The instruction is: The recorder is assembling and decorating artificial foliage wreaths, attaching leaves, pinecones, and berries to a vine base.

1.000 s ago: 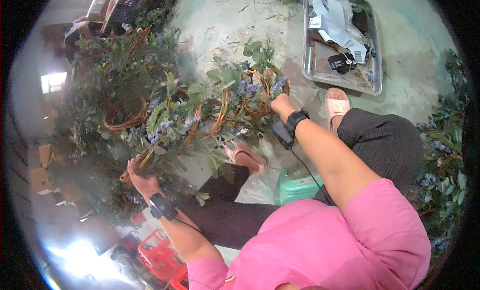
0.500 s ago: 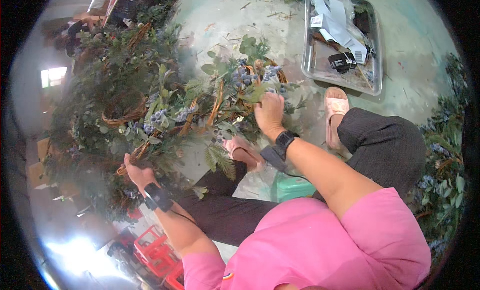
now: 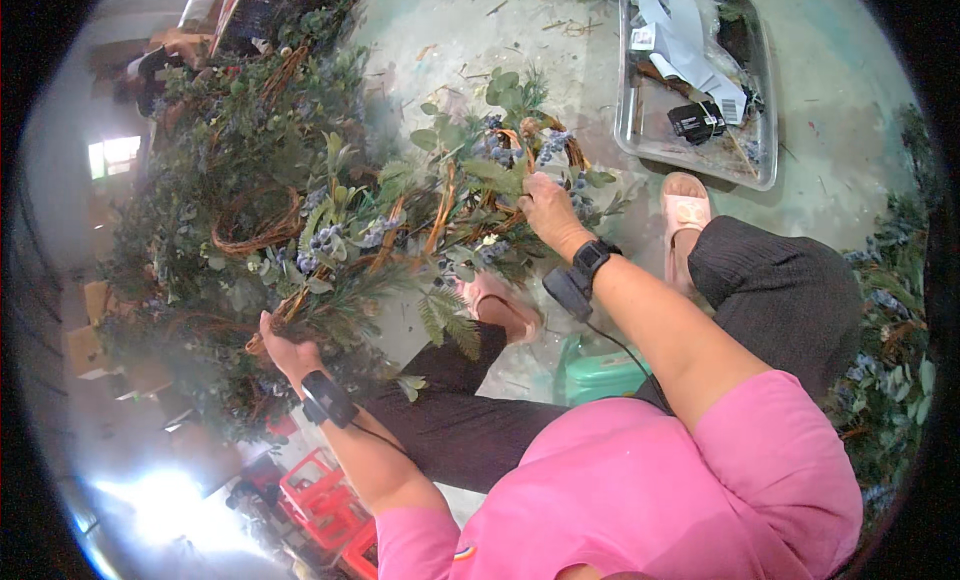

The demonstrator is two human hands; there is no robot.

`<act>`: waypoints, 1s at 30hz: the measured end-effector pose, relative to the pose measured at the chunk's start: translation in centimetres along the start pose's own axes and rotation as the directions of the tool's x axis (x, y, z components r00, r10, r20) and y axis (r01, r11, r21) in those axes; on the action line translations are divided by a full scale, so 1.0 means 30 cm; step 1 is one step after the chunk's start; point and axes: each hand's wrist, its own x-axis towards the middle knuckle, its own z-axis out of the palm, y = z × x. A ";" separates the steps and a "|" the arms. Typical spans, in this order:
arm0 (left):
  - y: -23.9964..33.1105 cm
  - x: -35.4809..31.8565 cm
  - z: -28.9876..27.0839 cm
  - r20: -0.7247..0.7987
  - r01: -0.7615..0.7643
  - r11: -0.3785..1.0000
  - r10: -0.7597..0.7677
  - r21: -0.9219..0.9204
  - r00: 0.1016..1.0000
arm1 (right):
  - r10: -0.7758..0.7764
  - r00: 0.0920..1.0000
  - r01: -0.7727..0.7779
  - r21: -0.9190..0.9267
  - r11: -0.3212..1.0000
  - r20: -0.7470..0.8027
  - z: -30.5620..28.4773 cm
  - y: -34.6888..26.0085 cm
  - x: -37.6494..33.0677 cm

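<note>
A vine-twig garland (image 3: 440, 215) with green leaves, fern sprays and blue berries stretches across in front of me, over my lap and feet. At its near left end, my left hand (image 3: 290, 358) is closed around the brown twig end. My right hand (image 3: 552, 215) is closed at the garland's right part, fingertips pinching among stems beside a blue berry cluster (image 3: 553, 148). Leaves partly hide what exactly those fingertips grip. Both wrists carry black strapped devices, and a cable runs from the right one.
Piled twig-and-leaf greenery (image 3: 230, 160) fills the left, with more foliage (image 3: 890, 380) at far right. A clear plastic bin (image 3: 640, 155) holding papers stands at upper right. A green stool (image 3: 600, 375) and red crates (image 3: 320, 500) are near me. Another person's hand (image 3: 185, 50) shows at upper left.
The whole view has shifted slightly. My right hand has turned a little at the garland, its fingertips now showing more plainly. My left hand keeps its hold on the twig end.
</note>
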 end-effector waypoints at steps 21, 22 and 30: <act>-0.003 0.006 -0.010 0.094 -0.002 0.995 0.012 -0.104 0.995 | 0.502 0.864 -0.499 0.060 0.864 -0.044 -0.036 -0.047 -0.001; -0.003 -0.015 0.010 0.080 -0.010 0.997 0.016 -0.077 0.997 | 0.507 0.859 -0.507 0.021 0.862 -0.066 -0.034 -0.044 0.000; -0.013 -0.001 -0.008 0.102 -0.019 0.994 0.030 -0.109 0.994 | 0.420 0.898 -0.427 -0.029 0.904 -0.134 0.000 -0.012 -0.006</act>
